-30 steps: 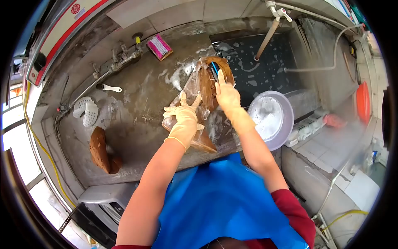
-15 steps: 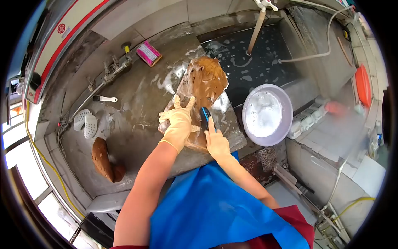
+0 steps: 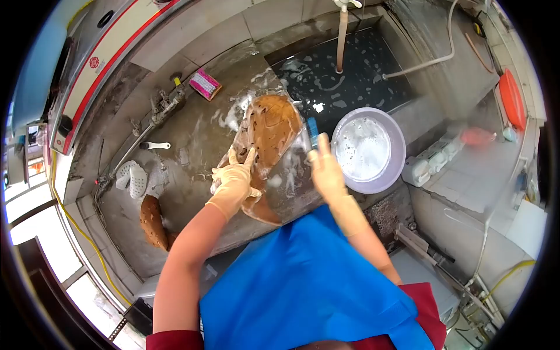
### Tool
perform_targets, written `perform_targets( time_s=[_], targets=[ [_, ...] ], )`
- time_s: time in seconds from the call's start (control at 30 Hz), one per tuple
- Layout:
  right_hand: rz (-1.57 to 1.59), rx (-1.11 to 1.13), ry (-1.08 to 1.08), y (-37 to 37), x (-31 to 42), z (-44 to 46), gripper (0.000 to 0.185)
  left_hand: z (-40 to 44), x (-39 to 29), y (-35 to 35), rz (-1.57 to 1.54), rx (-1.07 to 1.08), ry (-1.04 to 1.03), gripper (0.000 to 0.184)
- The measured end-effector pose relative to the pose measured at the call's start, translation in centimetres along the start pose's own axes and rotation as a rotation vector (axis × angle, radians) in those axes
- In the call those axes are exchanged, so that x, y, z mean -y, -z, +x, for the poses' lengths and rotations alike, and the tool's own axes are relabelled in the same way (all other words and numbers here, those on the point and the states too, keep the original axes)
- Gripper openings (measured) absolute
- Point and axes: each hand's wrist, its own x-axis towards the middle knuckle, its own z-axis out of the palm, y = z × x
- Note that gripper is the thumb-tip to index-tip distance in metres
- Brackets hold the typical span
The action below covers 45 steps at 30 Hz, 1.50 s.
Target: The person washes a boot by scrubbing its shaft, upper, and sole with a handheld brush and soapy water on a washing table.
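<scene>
A wet brown boot-shaped piece (image 3: 274, 125) with small cut-outs lies flat on the grey slab, foam around its upper end. My left hand (image 3: 233, 181), in a pale glove, is spread on its left side and presses it down. To the right of the piece, my gloved right hand (image 3: 326, 169) is closed around a brush (image 3: 313, 129) whose blue part sticks out past the fingers. The brush is apart from the brown piece, close to the basin's rim. A similar brown piece (image 3: 153, 223) rests at the left, partly hidden by my left arm.
A lilac basin (image 3: 398, 154) of foamy water stands right of my right hand. Behind it is a sink of dark water (image 3: 356, 76) with a tap pipe (image 3: 342, 41). White perforated insoles (image 3: 137, 179), a small white-handled brush (image 3: 155, 145) and a pink-wrapped block (image 3: 205, 85) lie on the slab.
My right hand has swung up and right with the brush, off the brown piece towards the basin. My left hand stays pressed on the piece. The whole view has shifted slightly.
</scene>
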Motion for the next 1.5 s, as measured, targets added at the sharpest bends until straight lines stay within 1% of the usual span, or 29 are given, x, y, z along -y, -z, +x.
perform_targets(
  time_s=[0.03, 0.07, 0.1, 0.13, 0.17, 0.2, 0.23, 0.3, 0.37, 0.43, 0.47, 0.5, 0.57, 0.63, 0.7, 0.8, 0.87, 0.9, 0.97, 1.03, 1.07, 1.1, 1.17, 1.23, 1.3, 1.37, 1.4, 1.43, 1.5],
  targets=[
    [-0.048, -0.140, 0.042, 1.5, -1.5, 0.6, 0.060, -0.2, 0.2, -0.1, 0.010, 0.001, 0.004, 0.124],
    [-0.101, -0.282, 0.076, 3.0, -3.1, 1.1, 0.061, -0.1, 0.5, -0.2, 0.031, -0.077, -0.017, 0.120],
    [-0.144, -0.323, -0.027, 4.2, -4.3, 1.5, 0.060, 0.2, 0.7, -0.4, 0.051, -0.156, -0.040, 0.117],
    [-0.182, -0.359, -0.133, 5.4, -5.6, 1.8, 0.060, 1.3, 0.8, -1.0, 0.015, -0.302, -0.144, 0.102],
    [-0.252, -0.337, -0.218, 6.2, -7.0, 2.2, 0.060, 2.1, 0.7, -1.2, 0.022, -0.304, -0.143, 0.102],
    [-0.305, -0.243, -0.276, 6.6, -8.8, 3.0, 0.060, 2.9, 0.3, -1.1, 0.016, -0.364, -0.279, 0.097],
    [-0.304, -0.247, -0.275, 7.0, -9.4, 3.2, 0.060, 3.3, -0.3, -0.6, 0.007, -0.423, -0.416, 0.092],
    [-0.503, 0.016, -0.365, 7.5, -10.1, 3.3, 0.058, 4.2, -1.4, 0.1, 0.027, -0.415, -0.440, 0.088],
    [-0.463, -0.034, -0.318, 7.2, -7.5, 0.7, 0.057, 5.7, -2.1, 0.3, 0.001, -0.404, -0.434, 0.090],
    [-0.264, -0.157, -0.105, 5.6, -4.7, -1.5, 0.057, 6.1, -2.3, 0.8, -0.017, -0.397, -0.445, 0.093],
    [-0.308, -0.087, -0.010, 3.9, -4.2, -1.3, 0.057, 6.5, -2.4, 1.0, -0.064, -0.310, -0.425, 0.094],
    [-0.365, 0.012, 0.029, 2.1, -3.2, -0.2, 0.057, 7.0, -2.6, 1.2, -0.111, -0.224, -0.405, 0.095],
    [-0.479, 0.238, 0.061, -1.6, -0.6, 3.1, 0.057, 7.6, -2.9, 1.7, -0.112, -0.211, -0.395, 0.094],
    [-0.514, 0.208, 0.269, -5.6, 2.3, 9.1, 0.057, 7.6, -3.3, 2.4, -0.018, -0.102, -0.332, 0.094],
    [-0.492, 0.113, 0.436, -8.2, 4.0, 13.0, 0.055, 7.9, -3.4, 2.4, -0.081, -0.096, -0.310, 0.094],
    [-0.527, 0.164, 0.398, -5.3, 2.3, 10.5, 0.055, 7.5, -3.1, 2.6, -0.131, -0.072, -0.336, 0.097],
    [-0.510, 0.164, 0.289, -1.7, -0.3, 5.5, 0.057, 7.4, -2.9, 3.4, -0.159, -0.058, -0.366, 0.099],
    [-0.526, 0.129, 0.260, -1.5, -0.9, 4.0, 0.061, 7.6, -2.8, 3.4, -0.179, -0.057, -0.366, 0.099],
    [-0.525, 0.163, 0.268, -3.2, -0.9, 5.9, 0.057, 8.0, -2.9, 3.0, -0.163, -0.063, -0.358, 0.102],
    [-0.466, 0.135, 0.475, -7.0, 3.2, 12.1, 0.053, 8.8, -3.2, 3.1, -0.156, -0.056, -0.333, 0.102],
    [-0.474, 0.163, 0.517, -8.4, 5.4, 14.8, 0.052, 8.9, -3.3, 3.0, -0.135, -0.039, -0.316, 0.101],
    [-0.480, 0.195, 0.548, -9.3, 6.3, 16.0, 0.051, 8.4, -3.4, 2.9, -0.112, -0.012, -0.303, 0.100],
    [-0.465, 0.158, 0.595, -7.0, 4.2, 14.0, 0.054, 7.9, -3.2, 3.2, -0.099, -0.006, -0.316, 0.096],
    [-0.608, 0.235, 0.418, -2.7, 1.1, 8.9, 0.057, 7.9, -2.6, 2.9, -0.162, -0.068, -0.393, 0.093],
    [-0.584, 0.262, 0.324, -1.6, -1.0, 7.3, 0.060, 7.7, -2.8, 3.0, -0.164, -0.063, -0.394, 0.088],
    [-0.546, 0.152, 0.470, -5.7, 1.8, 11.0, 0.051, 7.5, -2.8, 2.7, -0.169, -0.110, -0.373, 0.076],
    [-0.488, 0.113, 0.592, -7.6, 4.5, 13.2, 0.047, 8.2, -3.1, 2.8, -0.159, -0.068, -0.353, 0.071],
    [-0.387, 0.169, 0.712, -9.8, 5.5, 15.7, 0.047, 8.8, -3.4, 2.4, -0.151, -0.016, -0.336, 0.067],
    [-0.454, 0.236, 0.693, -10.0, 5.8, 16.2, 0.050, 8.5, -3.2, 2.4, -0.189, -0.034, -0.337, 0.070]
  ],
)
